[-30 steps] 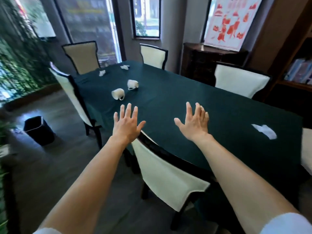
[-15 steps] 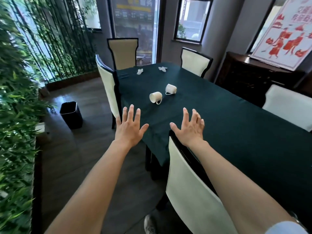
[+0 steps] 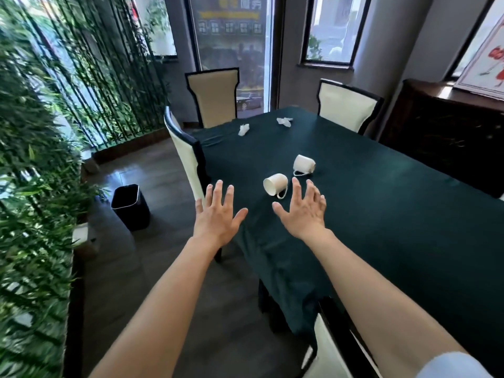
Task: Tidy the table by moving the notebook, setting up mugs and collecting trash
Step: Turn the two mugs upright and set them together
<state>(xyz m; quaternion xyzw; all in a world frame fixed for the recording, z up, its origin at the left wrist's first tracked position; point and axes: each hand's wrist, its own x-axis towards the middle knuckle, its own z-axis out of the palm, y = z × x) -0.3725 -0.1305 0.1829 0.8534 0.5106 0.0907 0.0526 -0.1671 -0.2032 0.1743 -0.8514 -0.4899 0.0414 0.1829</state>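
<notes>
Two white mugs lie tipped on their sides on the dark green tablecloth (image 3: 381, 214): the nearer mug (image 3: 275, 184) with its mouth facing me, the farther mug (image 3: 304, 165) behind it. Two crumpled white tissues rest near the far end, one on the left (image 3: 243, 129) and one further right (image 3: 284, 121). A dark flat thing, perhaps the notebook (image 3: 211, 141), lies at the far left corner. My left hand (image 3: 216, 216) hovers empty with spread fingers beside the table's left edge. My right hand (image 3: 306, 211) is also spread and empty, just in front of the nearer mug.
A black trash bin (image 3: 131, 207) stands on the wood floor left of the table. Cream chairs surround the table: one at the left side (image 3: 185, 156), one at the far end (image 3: 215, 96), one far right (image 3: 346, 107), one near me (image 3: 335, 356). Bamboo plants line the left wall.
The view has swung left and moved closer to the mugs. Both hands stay open and now reach near the nearer mug. The tissue on the right has left the view.
</notes>
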